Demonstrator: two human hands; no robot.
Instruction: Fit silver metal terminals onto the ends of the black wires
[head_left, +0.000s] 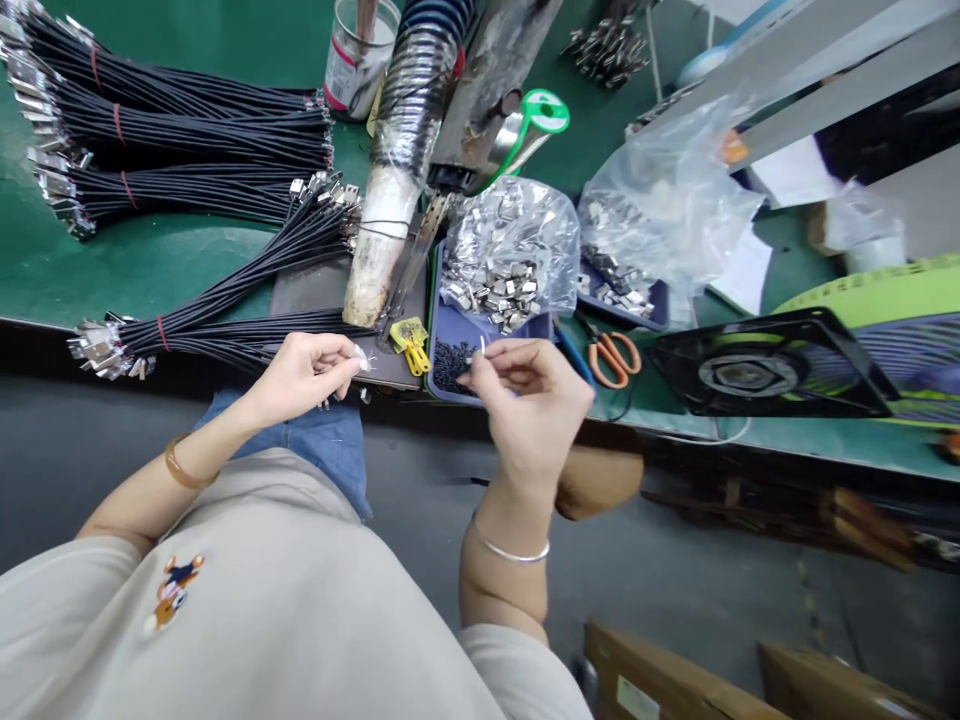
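My left hand (307, 375) is pinched shut near the bench's front edge, its fingertips holding the bare end of a thin wire or a small metal part that is too small to name. My right hand (525, 395) is closed in a pinch over the blue tray (442, 325), gripping a small metal piece at its fingertips. A bundle of black wires (232, 320) with metal terminals lies just left of my left hand. Small black bits (450, 365) lie in the tray beside my right hand.
Several tied black wire bundles (172, 130) lie on the green bench at the back left. A plastic bag of metal clips (510, 250) sits in the tray, with a second bag (660, 210) to its right. Orange scissors (615, 358), a yellow clip (411, 340), a ribbed hose (409, 110), a jar (360, 50) and a black fan (757, 370) stand nearby.
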